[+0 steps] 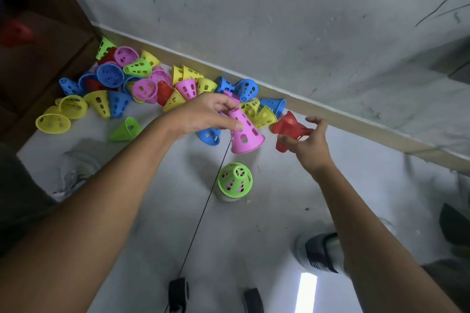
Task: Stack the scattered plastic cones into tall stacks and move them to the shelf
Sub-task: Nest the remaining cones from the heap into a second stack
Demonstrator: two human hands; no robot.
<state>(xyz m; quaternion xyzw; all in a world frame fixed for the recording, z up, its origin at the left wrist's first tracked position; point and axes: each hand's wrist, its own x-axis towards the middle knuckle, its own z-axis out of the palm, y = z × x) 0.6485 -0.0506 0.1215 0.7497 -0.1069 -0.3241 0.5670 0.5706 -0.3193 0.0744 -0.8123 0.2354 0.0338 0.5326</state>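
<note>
The pale grey concrete floor (267, 236) carries everything, meeting a scuffed grey wall (279, 7) along a light wooden skirting strip (330, 114). A dark brown wooden shelf unit (50, 40) stands at the far left end of that strip, with a blurred red shape on it that cannot be made out.

Against the skirting strip, from the shelf unit rightward, lies the scattered heap of perforated plastic cones (142, 84) in yellow, blue, pink, green and red, most tipped on their sides.

Nearer the person than the skirting strip, a short upright stack topped by a lime green perforated plastic cone (235, 180) stands on the floor; pink shows through its holes.

The left hand (203, 114) pinches a pink perforated plastic cone (244, 133) near its narrow top, holding it tilted in the air above the green-topped stack. The right hand (309, 140), just right of the pink cone, grips a red perforated plastic cone (288, 127) with curled fingers, also off the floor.

A thin black cord (203, 211) runs across the floor from the pink cone toward the person.
</note>
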